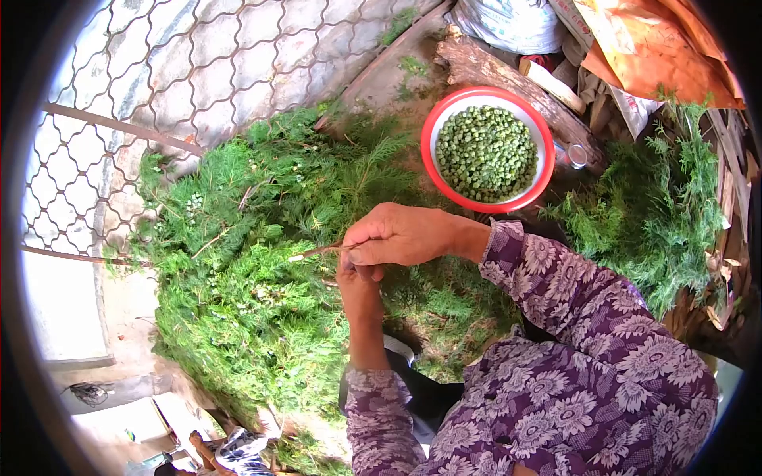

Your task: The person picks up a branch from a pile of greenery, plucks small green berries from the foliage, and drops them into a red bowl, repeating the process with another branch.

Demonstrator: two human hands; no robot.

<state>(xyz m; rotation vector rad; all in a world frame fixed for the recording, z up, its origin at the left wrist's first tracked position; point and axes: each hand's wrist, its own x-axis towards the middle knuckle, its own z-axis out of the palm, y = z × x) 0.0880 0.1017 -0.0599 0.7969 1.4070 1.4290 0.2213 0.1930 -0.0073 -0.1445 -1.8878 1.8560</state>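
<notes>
Mid-frame, the right hand pinches a thin brown woody twig, likely light, stiff, best held midway; the left hand shows no clear grip.

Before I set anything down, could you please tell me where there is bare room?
Mostly bare are brown ground between the log and metal grille, and the pale strip left of the greenery. Greenery crowds the area around the left hand and right hand.

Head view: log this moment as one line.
right hand: pinching thin stick, pale at one end | left hand: close by, grip unclear | beneath: green foliage | nearby: red-rimmed bowl holding green pieces
</notes>
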